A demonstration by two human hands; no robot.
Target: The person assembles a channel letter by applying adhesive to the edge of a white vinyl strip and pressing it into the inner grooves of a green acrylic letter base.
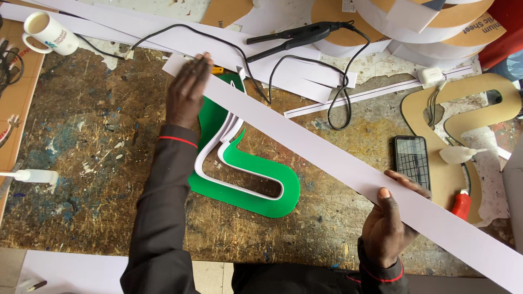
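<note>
A long white strip (305,139) runs diagonally across the worn workbench, from upper left to lower right. My left hand (187,92) lies flat on its upper end, fingers spread, pressing it down. My right hand (388,220) grips the strip lower down, thumb on top. Under the strip lies a green curved letter shape (261,185) with a white edge band (239,182) standing along its inner contour.
A black heating tool (294,37) with its cable lies at the back on white sheets. A mug (50,34) stands far left, a phone (411,159) and a tan curved cutout (463,103) right, rolls (436,22) behind, a red-handled tool (461,205) near the phone.
</note>
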